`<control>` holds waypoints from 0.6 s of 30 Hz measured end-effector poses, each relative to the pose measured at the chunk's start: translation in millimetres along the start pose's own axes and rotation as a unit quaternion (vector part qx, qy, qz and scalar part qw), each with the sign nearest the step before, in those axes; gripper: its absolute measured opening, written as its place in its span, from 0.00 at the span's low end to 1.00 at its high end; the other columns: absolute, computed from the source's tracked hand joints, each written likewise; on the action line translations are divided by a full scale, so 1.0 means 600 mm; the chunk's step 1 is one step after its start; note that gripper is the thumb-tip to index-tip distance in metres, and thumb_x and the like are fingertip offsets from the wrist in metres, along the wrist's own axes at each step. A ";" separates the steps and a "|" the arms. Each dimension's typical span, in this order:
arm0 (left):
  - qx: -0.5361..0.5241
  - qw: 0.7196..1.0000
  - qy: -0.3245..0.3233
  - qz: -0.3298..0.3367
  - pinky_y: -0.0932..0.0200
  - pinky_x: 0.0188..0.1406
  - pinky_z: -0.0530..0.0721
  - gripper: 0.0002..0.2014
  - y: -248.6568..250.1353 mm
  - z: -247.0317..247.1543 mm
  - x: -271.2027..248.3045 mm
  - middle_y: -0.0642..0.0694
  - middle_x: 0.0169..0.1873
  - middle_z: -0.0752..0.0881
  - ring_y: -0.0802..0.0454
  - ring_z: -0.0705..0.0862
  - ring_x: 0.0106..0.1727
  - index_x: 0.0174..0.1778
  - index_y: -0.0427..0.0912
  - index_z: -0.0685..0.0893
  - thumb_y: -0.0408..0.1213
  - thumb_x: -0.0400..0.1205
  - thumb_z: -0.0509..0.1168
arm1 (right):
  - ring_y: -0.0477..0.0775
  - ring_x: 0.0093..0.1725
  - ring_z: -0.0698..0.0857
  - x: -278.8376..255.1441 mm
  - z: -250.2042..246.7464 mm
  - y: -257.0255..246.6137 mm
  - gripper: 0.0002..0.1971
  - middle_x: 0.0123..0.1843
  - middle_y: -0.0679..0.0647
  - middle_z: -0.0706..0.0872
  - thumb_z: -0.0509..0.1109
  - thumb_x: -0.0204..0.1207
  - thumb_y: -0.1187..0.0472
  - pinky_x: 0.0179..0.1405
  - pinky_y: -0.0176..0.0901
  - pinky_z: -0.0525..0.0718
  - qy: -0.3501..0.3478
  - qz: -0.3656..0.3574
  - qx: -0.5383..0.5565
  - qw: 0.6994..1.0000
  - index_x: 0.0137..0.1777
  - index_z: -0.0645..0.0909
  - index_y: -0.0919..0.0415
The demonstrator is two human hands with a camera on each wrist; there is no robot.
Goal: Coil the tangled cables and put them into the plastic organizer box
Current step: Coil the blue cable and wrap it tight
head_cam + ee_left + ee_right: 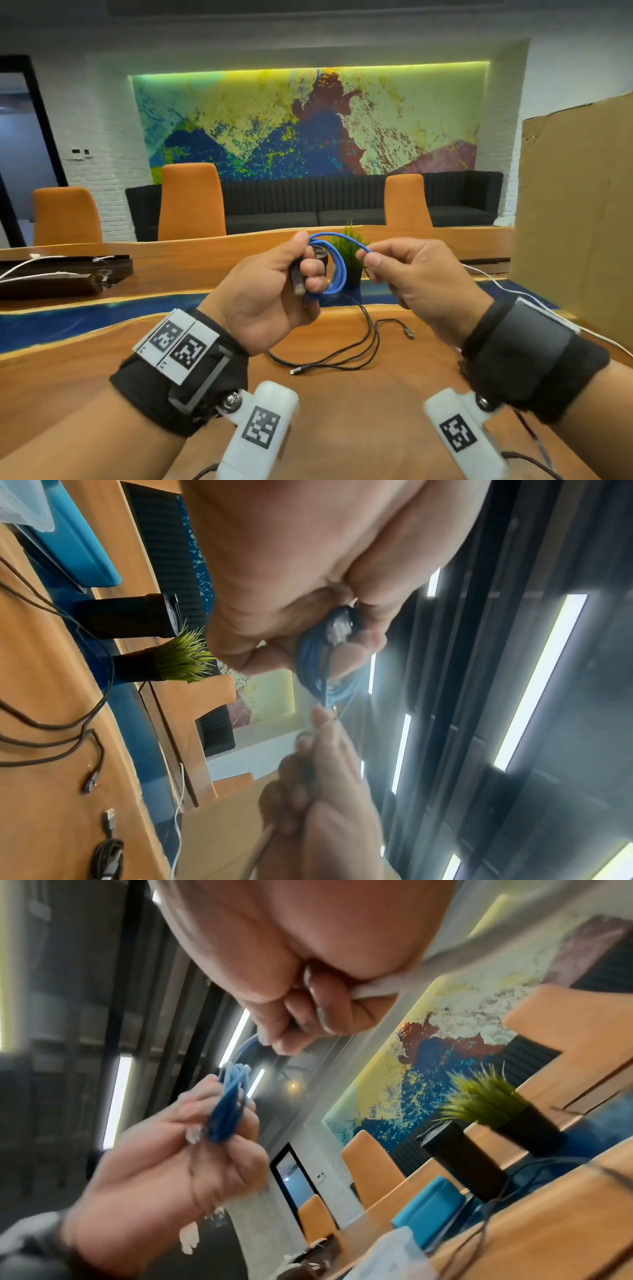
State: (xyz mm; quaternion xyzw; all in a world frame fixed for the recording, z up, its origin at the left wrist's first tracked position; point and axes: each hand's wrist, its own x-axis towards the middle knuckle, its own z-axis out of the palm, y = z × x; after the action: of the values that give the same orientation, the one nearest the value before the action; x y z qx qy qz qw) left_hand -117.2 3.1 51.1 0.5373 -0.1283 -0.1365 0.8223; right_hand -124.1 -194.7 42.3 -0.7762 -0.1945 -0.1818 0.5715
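Risk first. The blue cable point(334, 270) is gathered in several loops, held up over the middle of the bench point(376, 418), well clear of its surface. Your left hand point(274, 298) has its grip clamped on the bundle, thumb on top, fingers curled through the loops, with a clear connector point(337, 627) pressed against them. Your right hand point(411, 274) has its grip pinched on the free run of the same cable, close beside the coil.

In my judgement, the loops could spring open if your left thumb eases while the right hand lays on the next turn; the cable looks stiff enough to want to unwind. A turn pulled tight may also kink near the connector.

Condition of the item: smooth round blue jacket, loops roughly even, no knot visible.

Not yet coiled: black cables point(363, 342) lie loose and crossed on the bench below your hands, USB plugs exposed. A dangling end could snag them and drag them about.

The clear plastic organizer box with blue lid point(424, 1213) sits toward the left part of the bench. A potted grass plant point(347, 253) stands beyond your hands.
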 end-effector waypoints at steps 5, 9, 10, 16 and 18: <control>-0.042 0.998 0.018 0.039 0.55 0.36 0.64 0.13 0.002 0.009 0.002 0.52 0.34 0.80 0.56 0.75 0.30 0.39 0.51 0.76 0.51 0.87 0.57 | 0.47 0.40 0.84 -0.042 0.031 0.057 0.11 0.37 0.48 0.84 0.59 0.87 0.55 0.47 0.46 0.86 -0.065 0.039 -0.211 0.975 0.63 0.80 0.41; 0.003 0.996 0.028 0.088 0.54 0.36 0.65 0.15 -0.006 0.025 0.004 0.52 0.39 0.89 0.57 0.77 0.32 0.42 0.50 0.76 0.51 0.90 0.53 | 0.47 0.51 0.85 -0.057 0.059 0.045 0.20 0.52 0.47 0.86 0.59 0.87 0.52 0.54 0.44 0.87 -0.174 0.072 -0.308 0.933 0.77 0.66 0.40; 0.041 0.992 0.034 0.117 0.54 0.37 0.66 0.15 -0.006 0.028 0.002 0.49 0.44 0.92 0.57 0.78 0.34 0.43 0.49 0.76 0.50 0.91 0.52 | 0.47 0.57 0.84 -0.058 0.058 0.031 0.22 0.59 0.48 0.85 0.61 0.86 0.52 0.59 0.44 0.85 -0.206 0.080 -0.323 0.920 0.79 0.65 0.42; 0.265 0.940 0.009 0.216 0.55 0.50 0.83 0.17 -0.022 0.036 -0.006 0.45 0.47 0.94 0.51 0.83 0.42 0.55 0.37 0.80 0.43 0.92 0.49 | 0.51 0.59 0.82 -0.072 0.040 -0.045 0.17 0.58 0.49 0.83 0.60 0.86 0.47 0.57 0.44 0.80 -0.343 0.038 -0.383 0.857 0.71 0.76 0.50; 0.211 0.957 0.007 0.199 0.58 0.41 0.76 0.17 -0.016 0.039 -0.009 0.49 0.34 0.88 0.53 0.79 0.36 0.45 0.40 0.79 0.43 0.92 0.50 | 0.53 0.51 0.83 -0.066 0.038 -0.042 0.16 0.48 0.51 0.84 0.57 0.87 0.46 0.55 0.51 0.83 -0.328 0.023 -0.373 0.868 0.62 0.80 0.53</control>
State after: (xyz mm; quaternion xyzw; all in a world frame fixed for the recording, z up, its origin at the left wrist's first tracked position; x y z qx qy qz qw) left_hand -131.5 -18.3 51.0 0.6630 -0.2526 0.0640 0.7018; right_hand -169.4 -169.5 36.5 -0.9507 -0.2706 0.0374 0.1470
